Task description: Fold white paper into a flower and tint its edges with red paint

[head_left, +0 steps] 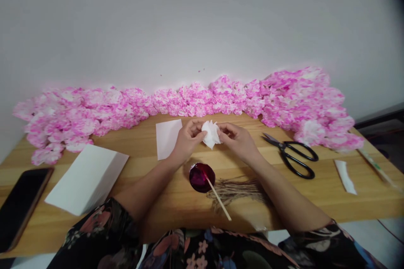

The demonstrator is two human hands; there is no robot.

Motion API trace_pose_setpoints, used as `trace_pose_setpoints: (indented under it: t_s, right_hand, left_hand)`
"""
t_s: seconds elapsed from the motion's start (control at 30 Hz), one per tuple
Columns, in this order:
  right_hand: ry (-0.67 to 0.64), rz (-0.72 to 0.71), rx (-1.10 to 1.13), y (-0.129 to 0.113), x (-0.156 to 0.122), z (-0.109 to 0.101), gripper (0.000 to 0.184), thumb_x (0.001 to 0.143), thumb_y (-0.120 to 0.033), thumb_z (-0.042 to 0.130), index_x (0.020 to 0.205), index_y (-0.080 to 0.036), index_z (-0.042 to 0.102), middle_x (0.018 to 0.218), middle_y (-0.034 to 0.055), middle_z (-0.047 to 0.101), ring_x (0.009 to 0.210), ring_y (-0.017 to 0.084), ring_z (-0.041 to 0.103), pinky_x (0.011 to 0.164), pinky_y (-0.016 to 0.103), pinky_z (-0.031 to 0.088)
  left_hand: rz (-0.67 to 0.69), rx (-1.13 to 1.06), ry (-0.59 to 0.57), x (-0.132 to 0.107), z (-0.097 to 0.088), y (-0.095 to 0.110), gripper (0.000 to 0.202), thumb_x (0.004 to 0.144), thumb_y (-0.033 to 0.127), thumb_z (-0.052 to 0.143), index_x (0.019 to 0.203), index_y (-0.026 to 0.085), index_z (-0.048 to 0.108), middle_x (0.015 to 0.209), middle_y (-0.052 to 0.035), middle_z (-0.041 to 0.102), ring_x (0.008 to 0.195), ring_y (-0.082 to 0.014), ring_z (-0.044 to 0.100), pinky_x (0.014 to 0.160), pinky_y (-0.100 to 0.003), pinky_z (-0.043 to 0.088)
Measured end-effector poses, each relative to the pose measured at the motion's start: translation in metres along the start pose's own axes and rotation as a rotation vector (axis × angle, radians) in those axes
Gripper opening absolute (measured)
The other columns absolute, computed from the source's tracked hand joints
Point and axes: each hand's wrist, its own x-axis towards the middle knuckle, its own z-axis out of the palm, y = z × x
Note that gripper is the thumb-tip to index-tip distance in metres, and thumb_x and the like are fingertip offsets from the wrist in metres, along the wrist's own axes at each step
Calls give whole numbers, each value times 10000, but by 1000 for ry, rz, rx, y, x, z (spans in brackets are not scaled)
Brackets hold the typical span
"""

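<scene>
Between both hands, over the middle of the wooden table, is a small white tissue-paper flower (pixel 211 134) with ruffled, pointed edges. My left hand (pixel 191 135) pinches its left side between thumb and fingers. On the opposite side, my right hand (pixel 234 136) grips the flower's edge the same way. Below the hands sits a small container of dark magenta liquid (pixel 198 178), with a thin wooden stick (pixel 219 200) leaning out of it. A bundle of thin brown twine pieces (pixel 240 190) lies beside it, partly behind my right forearm.
Pink-and-white paper flowers (pixel 186 100) line the table (pixel 148 201) along the wall. Left are a white sheet (pixel 167 136), a stack of white paper (pixel 85 178) and a phone (pixel 23 201). Black-handled scissors (pixel 292 153), a white paper strip (pixel 345 176) and a long thin stick (pixel 375 166) lie right.
</scene>
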Motion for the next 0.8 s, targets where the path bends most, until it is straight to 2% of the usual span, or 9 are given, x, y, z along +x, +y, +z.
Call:
trace_pose_setpoints:
  t_s: [0.2, 0.37, 0.5, 0.6, 0.7, 0.8]
  right_hand:
    - [11, -20, -130, -6, -2, 3, 271, 773, -386, 659, 960, -192, 683, 798, 16, 705, 625, 145, 577, 579, 263, 430]
    - [54, -114, -397, -8, -6, 7, 301, 806, -444, 638, 971, -193, 649, 806, 38, 688, 644, 168, 580, 567, 277, 388]
    - [80, -223, -515, -6, -7, 9, 280, 841, -407, 604, 1007, -186, 642, 858, 79, 689, 728, 202, 605, 609, 294, 397]
    - [47, -216, -420, -5, -7, 8, 262, 826, -386, 626, 1002, -193, 641, 876, 68, 695, 723, 190, 608, 623, 292, 421]
    - [29, -117, -238, -5, -5, 6, 277, 805, -369, 642, 1026, -202, 633, 891, 45, 698, 696, 168, 608, 613, 281, 447]
    - [41, -64, -160, -5, -4, 4, 321, 796, -367, 637, 1070, -201, 621, 909, 43, 694, 731, 173, 617, 639, 293, 468]
  left_hand:
    - [-3, -3, -28, 0, 0, -3, 301, 715, 233, 718, 970, 161, 575, 833, -17, 683, 722, -113, 626, 660, -216, 484]
    - [-20, 28, -50, -3, 1, 0, 263, 771, 268, 678, 993, 166, 580, 890, -34, 692, 811, -131, 636, 730, -232, 485]
    - [-21, 41, -63, -4, 2, 4, 332, 766, 287, 695, 1046, 170, 561, 910, -39, 698, 834, -145, 640, 753, -250, 487]
    - [-11, 42, -50, -3, 2, 4, 362, 730, 265, 721, 1033, 163, 551, 859, -30, 698, 763, -138, 637, 697, -242, 484]
    - [10, 60, -3, -2, 1, 2, 328, 742, 266, 698, 1019, 162, 555, 804, -16, 692, 694, -121, 623, 651, -225, 471]
    - [29, 52, 16, -2, 0, 2, 291, 762, 261, 667, 1011, 162, 555, 831, -28, 705, 730, -128, 634, 674, -228, 473]
